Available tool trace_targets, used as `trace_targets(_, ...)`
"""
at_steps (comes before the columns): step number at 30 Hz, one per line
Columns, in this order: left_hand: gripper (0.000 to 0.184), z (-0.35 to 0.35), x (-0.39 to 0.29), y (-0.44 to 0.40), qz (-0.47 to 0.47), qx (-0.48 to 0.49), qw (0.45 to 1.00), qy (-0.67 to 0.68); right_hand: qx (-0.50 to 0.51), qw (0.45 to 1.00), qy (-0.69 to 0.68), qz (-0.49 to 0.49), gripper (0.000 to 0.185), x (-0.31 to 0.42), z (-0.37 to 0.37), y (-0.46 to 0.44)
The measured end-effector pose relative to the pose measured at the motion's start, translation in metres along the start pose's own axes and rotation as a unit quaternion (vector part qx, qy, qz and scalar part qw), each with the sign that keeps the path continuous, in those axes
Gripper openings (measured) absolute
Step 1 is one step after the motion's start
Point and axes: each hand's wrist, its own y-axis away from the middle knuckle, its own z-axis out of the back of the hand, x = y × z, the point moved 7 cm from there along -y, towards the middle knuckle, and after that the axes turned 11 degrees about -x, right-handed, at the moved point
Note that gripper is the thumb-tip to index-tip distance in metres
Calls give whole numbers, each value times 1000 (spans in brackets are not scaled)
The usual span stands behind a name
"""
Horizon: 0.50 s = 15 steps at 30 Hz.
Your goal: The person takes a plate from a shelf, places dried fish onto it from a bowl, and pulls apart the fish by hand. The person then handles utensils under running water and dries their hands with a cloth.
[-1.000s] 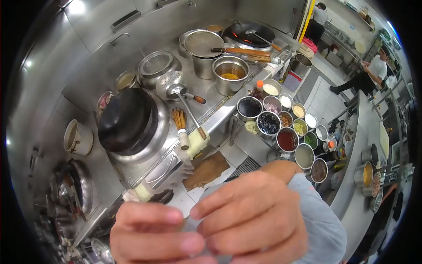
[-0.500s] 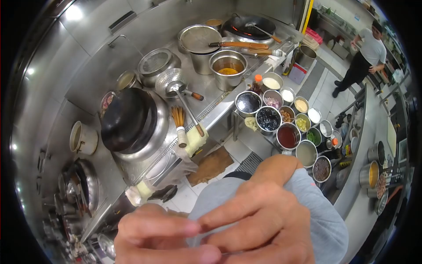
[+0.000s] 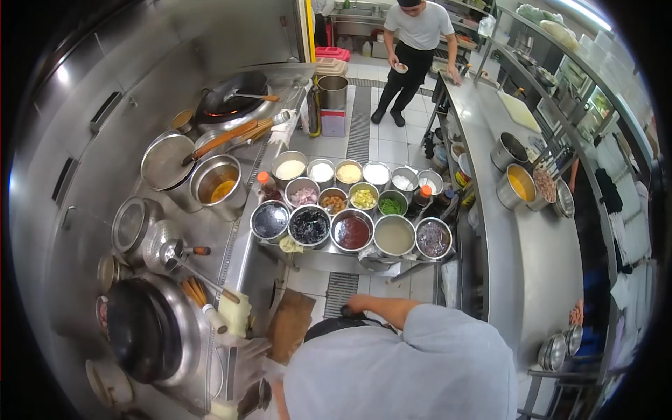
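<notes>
A grey shirt fills the bottom middle of the head view. From its right sleeve my right forearm runs left to my right hand [image 3: 358, 304], at a dark thing by the waist; its fingers cannot be made out. At the shirt's left edge only a strip of my left arm shows, and my left hand is out of sight. Ahead of the body are rows of metal pots, among them one of red sauce [image 3: 351, 231], one of dark sauce [image 3: 309, 225] and one of chopped greens [image 3: 393, 203].
On the left stove stand a black wok [image 3: 140, 329], a perforated ladle [image 3: 162, 245], a bamboo brush [image 3: 203, 302] and a pot of oil [image 3: 218, 186]. A steel counter [image 3: 535, 252] runs along the right. A co-worker [image 3: 416, 35] stands at the back holding a small bowl.
The view has swung right. Both hands, earlier raised close together before the camera, have dropped; the right is now near the waist, the left out of sight. The co-worker now appears nearer the top middle.
</notes>
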Motion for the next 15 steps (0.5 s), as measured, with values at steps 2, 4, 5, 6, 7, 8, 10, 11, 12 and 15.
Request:
trace_targets(2, 25, -36, 42, 60, 157, 53, 985, 53, 111, 978, -58, -166, 26, -126, -155, 40)
trace_targets(4, 25, -52, 58, 101, 269, 58, 955, 112, 133, 983, -12, -123, 19, -159, -184, 105)
trace_targets(5, 25, -54, 60, 115, 308, 49, 940, 136, 117, 972, -9, -203, 17, -166, -181, 128)
trace_targets(6, 25, -54, 59, 125, 341, 39, 926, 157, 125, 955, -91, -254, 17, -159, -156, 147)
trace_targets(7, 25, -53, 57, 130, 364, 32, 914, 176, 127, 927, -171, -309, 17, -158, -141, 165)
trace_targets(8, 25, -52, 55, 134, 378, 25, 906, 189, 125, 891, -242, -362, 18, -146, -108, 187)
trace_targets(10, 25, -51, 50, 134, 397, 8, 893, 211, 95, 913, -203, -342, 21, -152, -110, 168)
trace_targets(11, 25, -50, 44, 130, 403, 2, 888, 220, 40, 943, -142, -299, 22, -155, -115, 146)
trace_targets(12, 25, -46, 40, 128, 407, -6, 884, 228, -10, 952, -164, -259, 18, -138, -87, 134)
trace_targets(15, 25, -38, 24, 121, 408, -25, 878, 248, -31, 969, -172, -173, 27, -109, -75, 31)
